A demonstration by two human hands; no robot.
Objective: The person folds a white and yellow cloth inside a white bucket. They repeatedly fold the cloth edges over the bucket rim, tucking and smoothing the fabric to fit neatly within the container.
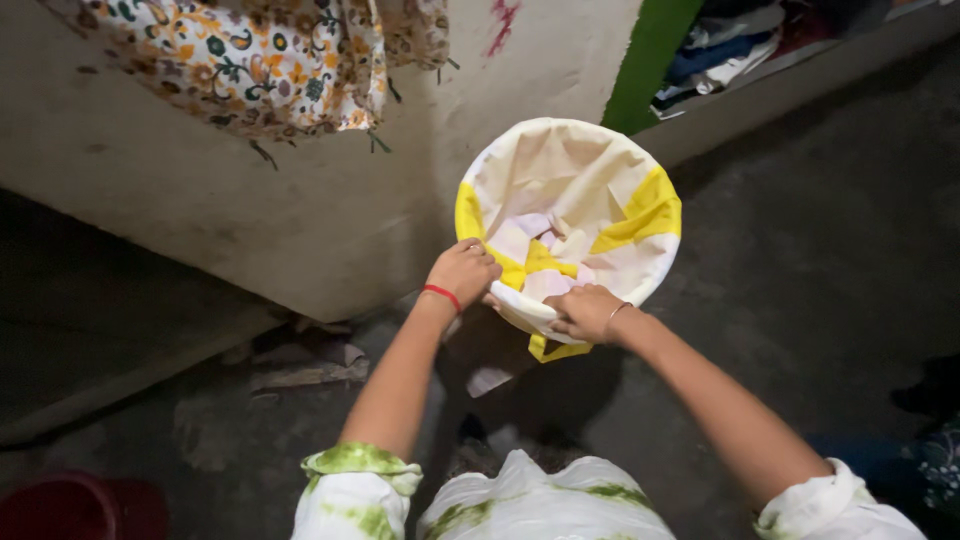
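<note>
A round container is covered by a cream cloth with yellow patches [560, 180], standing on the dark floor by a wall. My left hand [462, 270], with a red thread on the wrist, grips the cloth at the container's near left rim. My right hand [585, 312], with a thin bangle, holds the cloth's folded edge at the near rim. A yellow corner of the cloth [555, 350] hangs below my right hand. What lies under the cloth is hidden.
A pale wall [300, 210] rises behind, with a floral fabric [250, 60] hanging on it. A green post [645, 60] and piled clothes [730, 45] sit at the back right. A red vessel [70, 505] is at the bottom left. Debris [310, 360] lies on the floor.
</note>
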